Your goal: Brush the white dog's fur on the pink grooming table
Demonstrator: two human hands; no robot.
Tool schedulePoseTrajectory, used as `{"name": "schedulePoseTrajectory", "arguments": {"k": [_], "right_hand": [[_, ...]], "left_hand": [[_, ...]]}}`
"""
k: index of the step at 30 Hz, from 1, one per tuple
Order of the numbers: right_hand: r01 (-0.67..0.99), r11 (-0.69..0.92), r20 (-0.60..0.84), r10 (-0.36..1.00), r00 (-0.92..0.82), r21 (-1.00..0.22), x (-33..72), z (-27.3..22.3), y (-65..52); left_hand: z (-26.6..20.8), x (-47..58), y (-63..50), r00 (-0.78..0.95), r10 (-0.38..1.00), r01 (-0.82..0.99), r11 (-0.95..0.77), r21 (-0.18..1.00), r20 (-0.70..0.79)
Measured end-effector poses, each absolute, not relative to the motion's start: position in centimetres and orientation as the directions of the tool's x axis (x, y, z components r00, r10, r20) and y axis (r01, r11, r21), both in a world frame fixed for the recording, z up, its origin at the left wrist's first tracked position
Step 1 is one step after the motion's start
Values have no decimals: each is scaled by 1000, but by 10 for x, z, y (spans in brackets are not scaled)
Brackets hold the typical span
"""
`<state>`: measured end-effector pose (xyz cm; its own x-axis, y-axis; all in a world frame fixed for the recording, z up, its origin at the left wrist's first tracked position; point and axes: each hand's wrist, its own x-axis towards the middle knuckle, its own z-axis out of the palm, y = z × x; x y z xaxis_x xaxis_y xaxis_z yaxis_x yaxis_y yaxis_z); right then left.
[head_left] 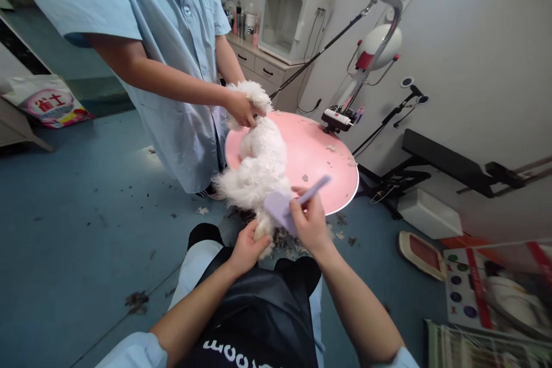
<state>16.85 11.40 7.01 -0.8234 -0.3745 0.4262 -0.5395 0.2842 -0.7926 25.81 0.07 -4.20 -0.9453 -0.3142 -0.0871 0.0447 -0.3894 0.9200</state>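
A white fluffy dog (265, 149) stands on a round pink grooming table (314, 149), its rear toward me. My left hand (248, 248) is closed around the dog's hind leg (264, 227), which reaches over the table's near edge. In my right hand (309, 219) is a lilac slicker brush (279, 210), its head against the fur of that leg and its handle pointing up to the right. Another person's hand (245, 106) holds the dog by its head (254, 95).
A co-worker in a light blue shirt (172, 57) stands on the left. A metal grooming arm (394, 8) with a black strap rises at the back right. Fur clumps (137, 302) litter the blue floor. A white cabinet (284, 17) stands behind; a litter tray (420, 253) lies right.
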Motion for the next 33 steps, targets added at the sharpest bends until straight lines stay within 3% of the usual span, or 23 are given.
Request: {"name": "schedulePoseTrajectory", "arguments": {"k": [2,3,6,7,10,15,18,22,26,30,31,33], "right_hand": [[-611,254,569,-222,-792,-750,168,70,114],[-612,237,568,-230,-790,-755,169,69,114],[-519,262,387,-421,-820,-814,170,67,113],[-528,274,397,-412,-820,-804,170,66,113],[-620,230,596,-171,-785,-750,171,63,114],[-464,216,370,-365,-855,-859,177,54,117],[-559,168,538,-156,-829,-812,179,51,118],[-463,160,386,-357,-851,-872,179,48,118],[-557,114,544,-124,-830,-823,178,43,115],[-450,92,389,-370,-844,-888,178,40,111],[-465,99,411,-332,-849,-880,178,40,111],[-556,75,544,-135,-828,-828,176,40,110]], "left_hand": [[-44,259,0,-949,-306,43,-372,927,-79],[-45,259,-1,-949,-307,61,-379,923,-63],[-49,259,-1,-950,-311,131,-430,893,-11],[-50,259,-1,-948,-318,132,-432,892,-14],[-52,259,-1,-929,-358,65,-414,908,-96],[-54,259,-2,-874,-446,53,-485,873,-194],[-54,259,-1,-851,-468,51,-526,849,-238],[-50,258,0,-843,-457,84,-634,769,-284],[-43,258,-3,-830,-463,59,-627,777,-311],[-41,259,-8,-855,-410,33,-654,756,-317],[-42,260,-9,-865,-398,31,-651,758,-307],[-43,261,-11,-878,-384,29,-640,768,-287]]}}
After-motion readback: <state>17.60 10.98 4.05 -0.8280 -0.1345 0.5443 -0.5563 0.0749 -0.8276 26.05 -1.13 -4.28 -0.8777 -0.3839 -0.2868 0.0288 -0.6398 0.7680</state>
